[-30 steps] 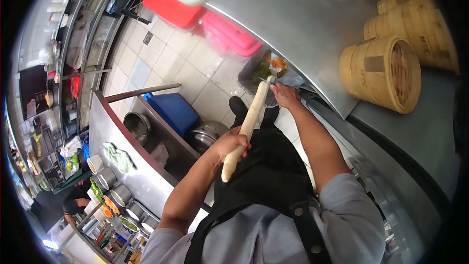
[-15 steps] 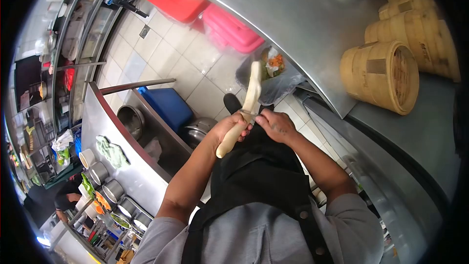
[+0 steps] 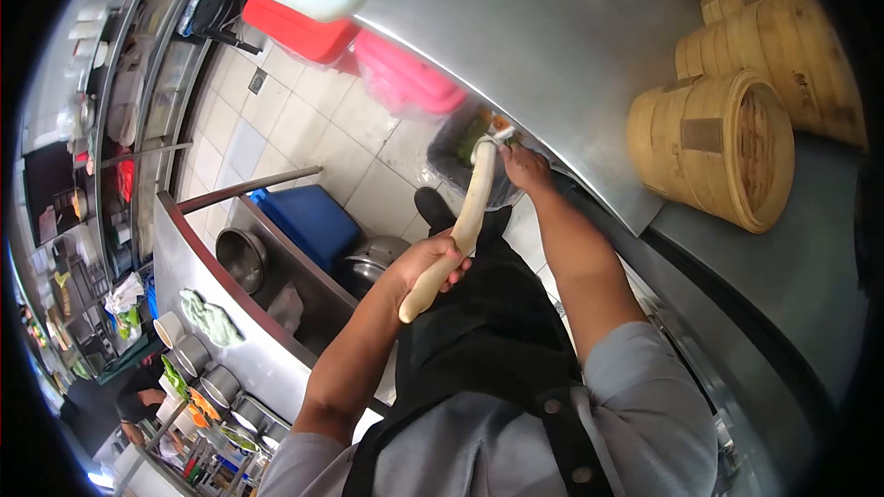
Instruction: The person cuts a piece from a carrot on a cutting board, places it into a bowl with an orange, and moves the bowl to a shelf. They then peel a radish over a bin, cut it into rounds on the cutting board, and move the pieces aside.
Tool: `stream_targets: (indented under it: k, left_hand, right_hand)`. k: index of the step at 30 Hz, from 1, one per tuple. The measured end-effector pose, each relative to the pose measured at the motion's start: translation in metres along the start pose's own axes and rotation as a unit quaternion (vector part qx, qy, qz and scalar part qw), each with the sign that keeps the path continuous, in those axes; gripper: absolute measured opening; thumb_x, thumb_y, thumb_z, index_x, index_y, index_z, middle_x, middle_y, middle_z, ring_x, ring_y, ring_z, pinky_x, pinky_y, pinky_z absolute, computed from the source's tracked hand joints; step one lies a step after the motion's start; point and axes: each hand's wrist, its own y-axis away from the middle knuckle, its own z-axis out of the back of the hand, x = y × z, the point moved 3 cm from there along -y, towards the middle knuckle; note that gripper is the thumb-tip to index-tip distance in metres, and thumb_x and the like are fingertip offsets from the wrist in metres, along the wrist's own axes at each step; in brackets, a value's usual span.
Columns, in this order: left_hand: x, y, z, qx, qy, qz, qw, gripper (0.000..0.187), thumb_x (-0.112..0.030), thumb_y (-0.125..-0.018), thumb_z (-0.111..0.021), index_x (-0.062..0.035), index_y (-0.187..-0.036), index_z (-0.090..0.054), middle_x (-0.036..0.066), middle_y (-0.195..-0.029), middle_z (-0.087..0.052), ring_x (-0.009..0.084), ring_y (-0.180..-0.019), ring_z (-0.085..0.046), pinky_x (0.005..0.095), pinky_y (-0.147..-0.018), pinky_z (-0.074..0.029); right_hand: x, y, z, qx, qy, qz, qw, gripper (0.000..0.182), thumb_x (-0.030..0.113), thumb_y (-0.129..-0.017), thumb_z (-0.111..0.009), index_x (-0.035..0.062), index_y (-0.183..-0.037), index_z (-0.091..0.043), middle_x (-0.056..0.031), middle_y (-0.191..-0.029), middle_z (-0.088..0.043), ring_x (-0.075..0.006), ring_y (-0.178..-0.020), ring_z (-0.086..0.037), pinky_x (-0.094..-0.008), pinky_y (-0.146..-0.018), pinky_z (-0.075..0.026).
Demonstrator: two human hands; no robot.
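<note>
Pale vegetable (image 3: 474,207), left hand (image 3: 425,260) hiding part, blurred tool (image 3: 503,134) in right hand (image 3: 527,169)

Long pale vegetable (image 3: 473,207): smooth, faint sheen. Counter (image 3: 516,46): bare metal, satin, soft reflections. Steamer basket (image 3: 674,152): wood, smooth, low sheen. Pink lid (image 3: 405,69) and red lid (image 3: 299,26): smooth plastic. Bowl (image 3: 241,260): shiny metal. Apron (image 3: 479,340): matt cloth. Towel (image 3: 210,317): rough, fluffy cloth. Floor tiles (image 3: 336,129): smooth, glossy.

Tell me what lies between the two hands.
In the head view, part of the long pale vegetable runs from the left hand to beside the right hand.
</note>
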Motion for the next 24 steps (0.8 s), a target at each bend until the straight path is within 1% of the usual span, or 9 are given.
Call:
stream_targets:
  k: [2, 5, 7, 10, 14, 15, 16, 19, 24]
  left_hand:
    - [0.006, 0.006, 0.004, 0.015, 0.002, -0.003, 1.0, 0.072, -0.014, -0.083, -0.058, -0.0159, -0.148, -0.029, 0.01, -0.089, -0.06, 0.0146, -0.059, -0.059, 0.0281, -0.045, -0.051]
    - [0.009, 0.003, 0.012, 0.021, -0.004, -0.008, 1.0, 0.069, -0.015, -0.085, -0.059, -0.0132, -0.147, -0.03, 0.011, -0.09, -0.061, 0.0143, -0.061, -0.061, 0.0281, -0.046, -0.053]
    - [0.01, 0.0, 0.014, 0.013, -0.009, -0.008, 1.0, 0.068, -0.016, -0.085, -0.06, -0.0124, -0.147, -0.031, 0.011, -0.09, -0.061, 0.0143, -0.062, -0.061, 0.0281, -0.047, -0.053]
    - [0.011, -0.014, 0.005, -0.011, -0.031, -0.007, 0.999, 0.064, -0.013, -0.085, -0.061, -0.0111, -0.143, -0.035, 0.01, -0.09, -0.061, 0.016, -0.064, -0.063, 0.0299, -0.05, -0.056]
    - [0.01, -0.036, -0.012, -0.03, -0.092, 0.023, 0.995, 0.057, -0.005, -0.083, -0.062, -0.0074, -0.135, -0.041, 0.008, -0.087, -0.06, 0.0191, -0.067, -0.066, 0.0351, -0.05, -0.056]
    - [0.011, -0.044, -0.011, -0.094, -0.2, 0.021, 0.975, 0.053, -0.006, -0.082, -0.064, -0.0064, -0.131, -0.044, 0.008, -0.086, -0.06, 0.019, -0.063, -0.065, 0.0355, -0.048, -0.055]
    - [0.012, -0.047, -0.007, -0.158, -0.305, 0.02, 0.939, 0.05, -0.007, -0.082, -0.067, -0.0054, -0.128, -0.047, 0.008, -0.084, -0.06, 0.0189, -0.06, -0.064, 0.0359, -0.045, -0.053]
    - [0.002, -0.048, 0.001, -0.236, -0.384, -0.047, 0.891, 0.034, -0.012, -0.081, -0.072, 0.0003, -0.11, -0.057, 0.009, -0.073, -0.06, 0.0199, -0.05, -0.061, 0.0346, -0.04, -0.051]
    - [-0.017, -0.048, 0.015, -0.264, -0.4, -0.042, 0.877, 0.025, -0.015, -0.081, -0.074, 0.0029, -0.096, -0.064, 0.01, -0.068, -0.063, 0.0203, -0.047, -0.06, 0.0356, -0.038, -0.049]
  right_hand:
    - [-0.021, -0.019, -0.027, 0.002, -0.004, -0.028, 1.0, 0.058, 0.053, -0.102, -0.035, 0.0032, -0.117, -0.062, -0.0249, -0.119, -0.066, -0.0473, -0.114, -0.059, -0.0536, -0.101, -0.044]
    - [-0.029, -0.029, -0.033, -0.092, -0.013, 0.001, 0.996, 0.058, 0.057, -0.097, -0.046, 0.0029, -0.11, -0.065, -0.0209, -0.108, -0.071, -0.0375, -0.085, -0.07, -0.0489, -0.076, -0.055]
    - [0.002, 0.012, -0.008, 0.198, -0.462, -0.224, 0.835, 0.054, 0.058, -0.09, -0.062, 0.0051, -0.099, -0.067, -0.0109, -0.09, -0.071, -0.0159, -0.053, -0.057, -0.0328, -0.046, -0.047]
    - [0.018, 0.033, -0.018, 0.231, -0.548, -0.146, 0.791, 0.065, 0.057, -0.082, -0.073, 0.0054, -0.12, -0.061, -0.0037, -0.08, -0.064, -0.0045, -0.043, -0.031, -0.0221, -0.038, -0.026]
    - [0.026, 0.033, -0.025, 0.12, -0.457, -0.146, 0.869, 0.053, 0.04, -0.081, -0.078, 0.0034, -0.114, -0.061, -0.0041, -0.077, -0.061, -0.0096, -0.046, -0.044, -0.0261, -0.037, -0.032]
    - [0.038, 0.04, -0.009, 0.091, -0.359, -0.129, 0.92, 0.052, 0.046, -0.088, -0.069, 0.0012, -0.112, -0.062, -0.0115, -0.082, -0.067, -0.0236, -0.056, -0.061, -0.0371, -0.048, -0.047]
    - [0.038, 0.042, -0.008, 0.094, -0.357, -0.129, 0.92, 0.052, 0.046, -0.088, -0.069, 0.0012, -0.112, -0.062, -0.0115, -0.082, -0.067, -0.0236, -0.056, -0.061, -0.0371, -0.048, -0.047]
    - [0.049, 0.055, 0.027, -0.01, -0.096, -0.019, 0.995, 0.062, 0.059, -0.097, -0.043, 0.0009, -0.11, -0.062, -0.0252, -0.099, -0.069, -0.0476, -0.099, -0.064, -0.0553, -0.088, -0.047]
    - [0.065, 0.121, 0.044, 0.104, -0.037, 0.108, 0.988, 0.05, 0.054, -0.099, -0.047, 0.0055, -0.099, -0.06, -0.0236, -0.092, -0.069, -0.0448, -0.091, -0.066, -0.053, -0.082, -0.049]
